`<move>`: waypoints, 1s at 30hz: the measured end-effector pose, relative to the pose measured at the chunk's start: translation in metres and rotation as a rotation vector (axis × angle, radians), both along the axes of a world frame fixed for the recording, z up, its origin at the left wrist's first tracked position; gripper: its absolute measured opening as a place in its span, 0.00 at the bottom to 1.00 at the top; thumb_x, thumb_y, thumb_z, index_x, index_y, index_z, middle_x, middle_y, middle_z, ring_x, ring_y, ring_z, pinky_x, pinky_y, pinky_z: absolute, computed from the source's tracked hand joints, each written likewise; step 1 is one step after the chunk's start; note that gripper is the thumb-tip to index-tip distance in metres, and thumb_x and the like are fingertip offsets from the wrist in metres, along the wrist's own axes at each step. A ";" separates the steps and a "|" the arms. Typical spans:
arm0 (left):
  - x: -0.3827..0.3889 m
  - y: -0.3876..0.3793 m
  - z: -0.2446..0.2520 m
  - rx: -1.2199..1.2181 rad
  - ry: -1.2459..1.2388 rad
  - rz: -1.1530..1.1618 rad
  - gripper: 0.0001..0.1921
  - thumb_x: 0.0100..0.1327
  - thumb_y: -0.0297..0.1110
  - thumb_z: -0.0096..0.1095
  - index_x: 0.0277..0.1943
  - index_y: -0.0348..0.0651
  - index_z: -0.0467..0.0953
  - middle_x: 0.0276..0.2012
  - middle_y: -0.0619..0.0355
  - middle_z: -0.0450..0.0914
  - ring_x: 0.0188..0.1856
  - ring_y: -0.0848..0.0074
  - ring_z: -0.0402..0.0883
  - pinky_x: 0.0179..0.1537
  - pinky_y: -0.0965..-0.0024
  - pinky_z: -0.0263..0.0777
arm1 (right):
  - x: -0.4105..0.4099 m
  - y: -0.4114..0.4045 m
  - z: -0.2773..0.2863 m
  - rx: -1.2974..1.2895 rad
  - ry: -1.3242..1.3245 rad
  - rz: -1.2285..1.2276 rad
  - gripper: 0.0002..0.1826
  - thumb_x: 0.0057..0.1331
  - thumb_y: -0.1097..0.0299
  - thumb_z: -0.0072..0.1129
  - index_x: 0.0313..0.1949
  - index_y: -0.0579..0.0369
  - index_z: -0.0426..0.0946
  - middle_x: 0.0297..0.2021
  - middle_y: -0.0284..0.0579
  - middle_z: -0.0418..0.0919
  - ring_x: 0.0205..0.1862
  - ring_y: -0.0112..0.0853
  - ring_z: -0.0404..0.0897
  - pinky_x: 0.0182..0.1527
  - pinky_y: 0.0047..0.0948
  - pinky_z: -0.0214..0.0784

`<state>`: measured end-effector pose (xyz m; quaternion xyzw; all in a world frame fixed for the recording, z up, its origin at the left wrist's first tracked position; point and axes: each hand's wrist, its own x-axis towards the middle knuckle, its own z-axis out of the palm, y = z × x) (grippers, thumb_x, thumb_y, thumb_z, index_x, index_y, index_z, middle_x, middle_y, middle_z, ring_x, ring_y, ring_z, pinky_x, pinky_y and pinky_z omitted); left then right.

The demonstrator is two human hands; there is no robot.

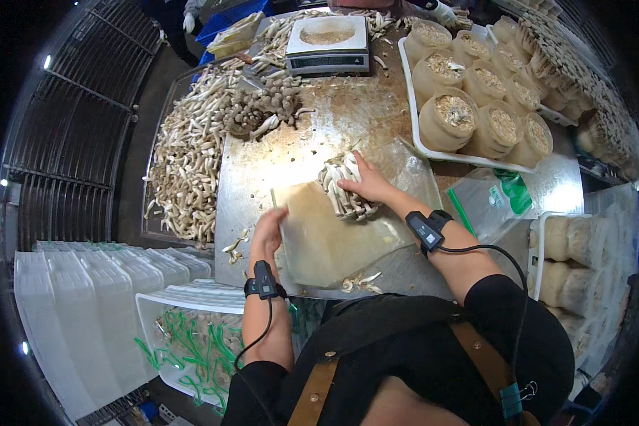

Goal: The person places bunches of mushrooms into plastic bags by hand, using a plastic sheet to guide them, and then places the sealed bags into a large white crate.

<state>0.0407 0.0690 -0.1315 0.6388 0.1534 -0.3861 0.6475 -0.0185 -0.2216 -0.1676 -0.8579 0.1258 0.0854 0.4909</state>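
A bundle of pale-stemmed mushrooms (346, 189) lies over clear plastic sheeting (330, 250) at the table's near side. My right hand (370, 181) grips the bundle from its right, stems towards the far side and caps towards me. At the sheeting's left edge is my left hand (270, 226), blurred, its fingers curled near the edge; whether it pinches the plastic is unclear. Beyond them, a cluster of grey-brown mushrooms (261, 106) rests beside a large heap of loose mushroom stems (186, 165).
A digital scale (327, 45) stands at the far side. On the right are a white tray (474, 157) of substrate-filled bottles and a green-edged plastic bag (490, 199). A white crate (154, 319) with bagged mushrooms and green ties stands lower left. A gloved hand (445, 14) shows at the far edge.
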 end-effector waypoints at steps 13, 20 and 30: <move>-0.074 -0.122 -0.007 0.894 -1.413 -0.669 0.25 0.70 0.49 0.46 0.66 0.50 0.65 0.70 0.61 0.60 0.73 0.48 0.45 0.62 0.26 0.42 | -0.086 -0.053 0.022 -0.356 0.008 -0.027 0.33 0.65 0.54 0.55 0.63 0.64 0.63 0.62 0.63 0.65 0.63 0.47 0.66 0.63 0.38 0.59; -0.060 -0.118 0.009 0.706 -0.954 -0.576 0.29 0.70 0.54 0.43 0.70 0.51 0.60 0.69 0.54 0.59 0.71 0.45 0.49 0.65 0.41 0.51 | -0.073 0.015 0.050 0.803 -0.085 -0.394 0.13 0.59 0.69 0.57 0.40 0.62 0.81 0.34 0.46 0.82 0.35 0.34 0.79 0.39 0.39 0.71; -0.031 -0.064 -0.002 0.079 -0.344 -0.094 0.38 0.63 0.35 0.65 0.70 0.36 0.52 0.60 0.46 0.70 0.53 0.69 0.75 0.51 0.67 0.70 | -0.111 0.071 0.059 0.025 -0.170 0.289 0.31 0.62 0.40 0.53 0.46 0.58 0.78 0.42 0.62 0.79 0.45 0.52 0.79 0.48 0.48 0.70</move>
